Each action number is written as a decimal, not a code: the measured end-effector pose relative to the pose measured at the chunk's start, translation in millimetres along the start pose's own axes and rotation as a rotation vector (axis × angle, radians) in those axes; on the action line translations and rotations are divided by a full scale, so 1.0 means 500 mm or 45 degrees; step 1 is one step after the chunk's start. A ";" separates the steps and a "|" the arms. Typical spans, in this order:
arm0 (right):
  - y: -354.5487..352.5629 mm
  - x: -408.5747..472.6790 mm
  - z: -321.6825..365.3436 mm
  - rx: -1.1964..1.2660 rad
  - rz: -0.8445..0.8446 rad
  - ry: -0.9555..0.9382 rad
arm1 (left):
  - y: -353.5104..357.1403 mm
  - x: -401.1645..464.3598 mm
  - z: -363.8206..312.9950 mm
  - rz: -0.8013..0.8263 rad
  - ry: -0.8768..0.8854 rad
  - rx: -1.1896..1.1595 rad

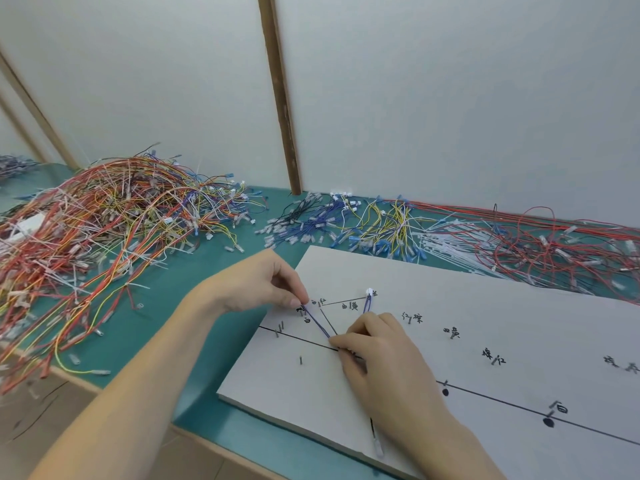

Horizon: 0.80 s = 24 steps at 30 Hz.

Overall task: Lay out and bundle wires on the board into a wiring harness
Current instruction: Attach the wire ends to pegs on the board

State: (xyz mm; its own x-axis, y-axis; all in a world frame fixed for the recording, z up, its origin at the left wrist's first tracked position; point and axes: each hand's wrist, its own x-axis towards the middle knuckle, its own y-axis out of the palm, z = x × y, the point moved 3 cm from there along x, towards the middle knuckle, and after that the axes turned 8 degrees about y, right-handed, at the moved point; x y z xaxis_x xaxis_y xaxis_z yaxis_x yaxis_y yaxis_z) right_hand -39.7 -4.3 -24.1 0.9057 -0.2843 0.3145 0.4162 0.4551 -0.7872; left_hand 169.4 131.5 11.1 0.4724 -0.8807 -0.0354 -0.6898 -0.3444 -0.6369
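Left hand: curled, thumb and forefinger pinching one end of the blue wire near the board's upper left corner, beside a small pin and handwritten marks.
Right hand: fingers bent, tips pressing the same wire down onto the board where the drawn black line crosses.
Blue wire: stretched taut between the two hands, then bent at the right fingertips and running up to a white connector seated at a pin further back; a V shape overall.
Board: pale, flat on the green surface, marked with black lines, dots, handwritten labels and short upright pins.
Finished pile: large tangle of red, orange, yellow and white wires, left of the board, well apart from the hands.
Loose stock: blue, yellow and black short wires behind the board; red wires and white ties to the right.
Hidden: stretch of wire under the right fingertips; board's line beneath the right palm.
Hard to make out: handwritten labels, too small to read; a thin dark wire with a pale end at the board's near edge, partly behind the right wrist.
Cut off: board's right end and both forearms at the frame edge.
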 end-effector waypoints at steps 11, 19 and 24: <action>0.002 0.000 0.000 -0.046 0.036 0.005 | 0.012 0.002 -0.009 -0.004 -0.074 0.200; 0.004 -0.002 0.002 -0.039 0.077 0.023 | 0.013 0.033 -0.034 0.097 -0.160 0.511; 0.002 -0.002 0.003 -0.022 0.087 0.025 | 0.010 0.047 -0.033 0.234 -0.238 0.427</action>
State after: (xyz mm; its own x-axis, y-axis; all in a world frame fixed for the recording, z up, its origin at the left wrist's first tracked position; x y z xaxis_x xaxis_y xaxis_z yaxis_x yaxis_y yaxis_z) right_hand -40.0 -2.5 -24.5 0.9301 -0.2699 0.2492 0.3519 0.4595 -0.8155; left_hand 167.8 103.6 19.8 0.4710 -0.8327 -0.2911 -0.5694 -0.0349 -0.8213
